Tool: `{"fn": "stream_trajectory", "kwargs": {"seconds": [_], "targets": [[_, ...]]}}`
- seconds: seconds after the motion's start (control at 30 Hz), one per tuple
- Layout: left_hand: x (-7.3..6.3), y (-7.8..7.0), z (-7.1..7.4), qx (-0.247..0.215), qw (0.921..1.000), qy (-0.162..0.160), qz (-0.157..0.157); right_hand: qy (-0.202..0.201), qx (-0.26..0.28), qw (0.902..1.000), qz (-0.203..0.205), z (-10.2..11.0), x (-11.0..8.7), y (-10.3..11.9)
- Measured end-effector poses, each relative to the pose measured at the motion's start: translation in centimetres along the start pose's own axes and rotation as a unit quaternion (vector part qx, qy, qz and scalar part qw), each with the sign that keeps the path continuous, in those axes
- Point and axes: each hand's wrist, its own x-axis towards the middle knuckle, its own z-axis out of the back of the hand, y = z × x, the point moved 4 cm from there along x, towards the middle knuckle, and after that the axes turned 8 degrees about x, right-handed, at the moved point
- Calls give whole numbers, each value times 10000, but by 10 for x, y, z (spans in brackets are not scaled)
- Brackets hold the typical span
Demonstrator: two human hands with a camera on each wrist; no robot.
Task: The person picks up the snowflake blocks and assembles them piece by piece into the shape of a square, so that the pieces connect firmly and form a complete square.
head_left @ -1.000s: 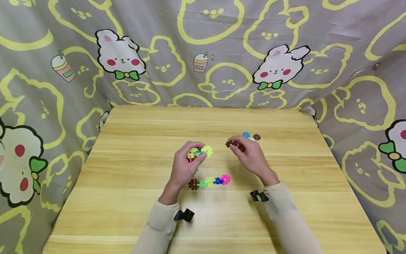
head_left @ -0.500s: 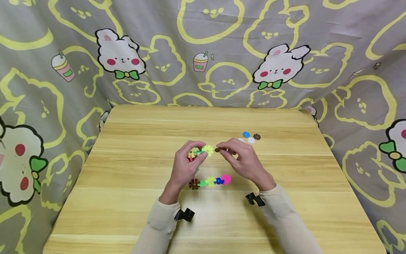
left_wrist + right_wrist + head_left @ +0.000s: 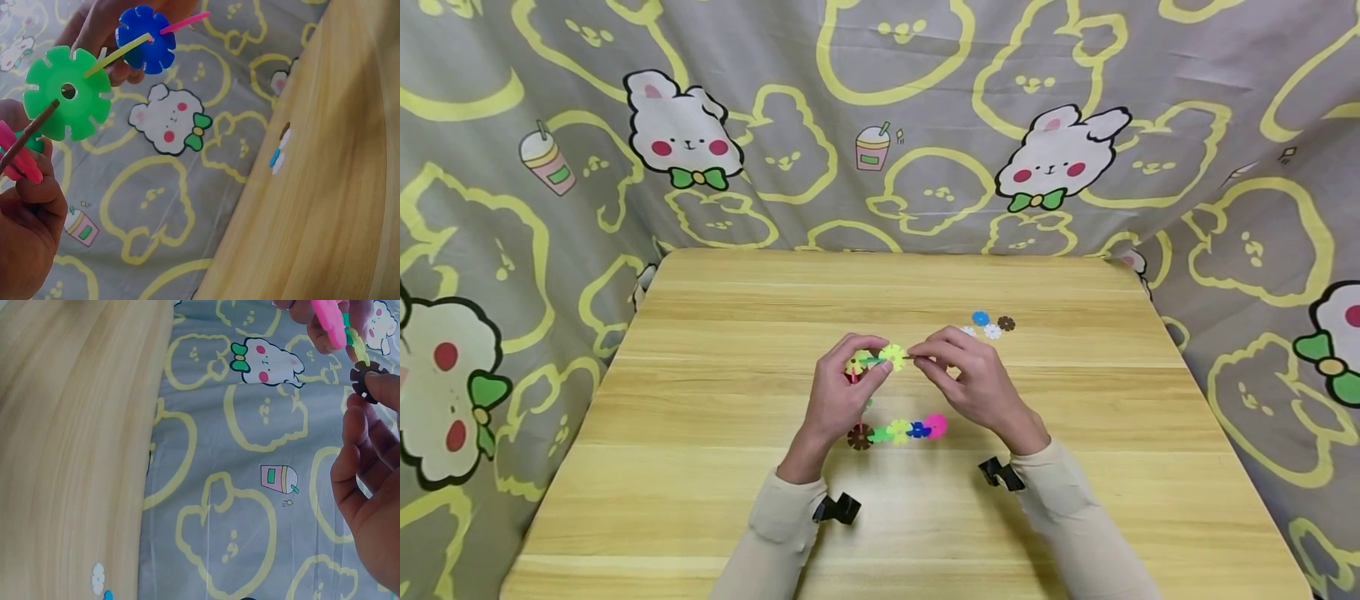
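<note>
A chain of notched plastic snowflake discs hangs from my left hand [image 3: 842, 392], whose thumb and fingers pinch it near its yellow end disc [image 3: 894, 356]. The chain bends down behind that hand to a brown disc [image 3: 861, 437], then runs right to a pink disc [image 3: 936, 427]. In the left wrist view, a green disc [image 3: 47, 84] and a blue disc [image 3: 132, 32] of it show large. My right hand [image 3: 981, 379] pinches a separate brown disc [image 3: 360, 376] between thumb and fingertips. That disc stands edge-on right at the yellow disc's rim.
Beyond my right hand, a few loose discs lie on the wooden table [image 3: 737, 300]: a blue disc [image 3: 981, 318], a brown disc [image 3: 1007, 323] and a white disc [image 3: 993, 332], plus another white one partly hidden. A patterned curtain [image 3: 790, 50] surrounds the table's back and sides.
My right hand has moved left, bringing its brown disc to the yellow disc and turning it edge-on. The loose discs behind it came into fuller view. My left hand has hardly moved.
</note>
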Motion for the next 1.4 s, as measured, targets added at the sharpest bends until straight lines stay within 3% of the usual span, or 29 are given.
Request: {"fn": "stream_trajectory", "kwargs": {"seconds": [0.2,0.43,0.53,0.77,1.03,1.4], "targets": [[0,1,0,16,10000,19,56,-314,-33,9989,334,2,2,4],[-1,28,-10,-244,9997,34,55,-441,4,9958,802,1,3,7],[-1,31,-13,-403,9992,24,-19,-518,-83,9943,927,0,2,9],[-1,26,-16,-191,9993,11,-316,-738,-198,9930,902,1,-1,9],[-2,26,-17,-180,9997,86,-157,-811,-261,9926,864,0,-3,11],[-2,30,-14,-387,9992,50,-17,-502,-188,9968,586,0,1,9]]}}
